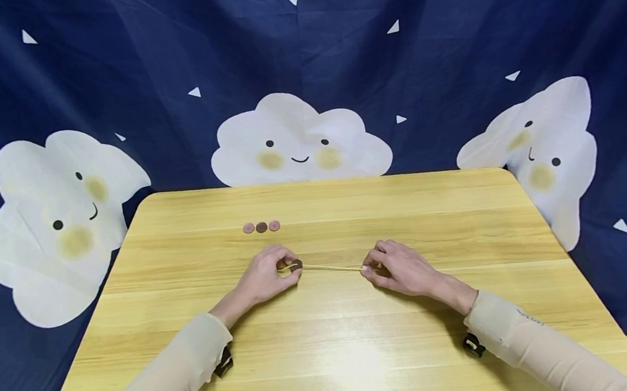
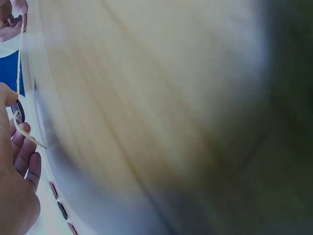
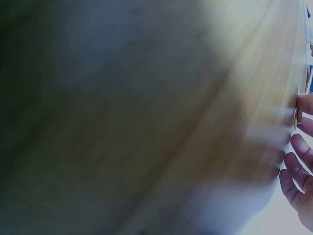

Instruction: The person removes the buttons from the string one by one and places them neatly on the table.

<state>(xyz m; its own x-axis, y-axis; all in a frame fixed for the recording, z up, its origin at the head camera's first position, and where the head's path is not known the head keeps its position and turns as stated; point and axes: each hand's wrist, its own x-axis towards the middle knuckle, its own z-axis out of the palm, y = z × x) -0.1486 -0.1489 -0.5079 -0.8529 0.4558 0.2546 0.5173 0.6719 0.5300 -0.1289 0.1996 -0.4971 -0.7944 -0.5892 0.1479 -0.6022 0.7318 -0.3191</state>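
Pinches a dark button (image 1: 296, 265) between thumb and fingers in the left hand (image 1: 265, 278), and at the other end of a yellow cord (image 1: 332, 268) pinches a pinkish button (image 1: 364, 269) in the right hand (image 1: 404, 269), with the remaining fingers bent. Drawn nearly straight from one button to the other, probably to prevent slack and tangles. Gripped near the rim in the left wrist view, with a loose cord end trailing past, likely to leave the middle of the dark button free for the cord. Cannot tell, from the sliver at the edge of the right wrist view, how the cord meets the pinkish button. Set just beyond the left hand on the table (image 1: 329, 340), in a row of three buttons (image 1: 261, 227), dark between two pinkish, perhaps to be within easy reach yet off the cord's line. Less room straight ahead of the left hand, because of that row; more beyond the right hand, up to the far edge beside the blue curtain (image 1: 297, 44). Broad stretch of bare wood on the near side too, between the sleeves (image 1: 520, 333), and both side edges well apart from either hand.
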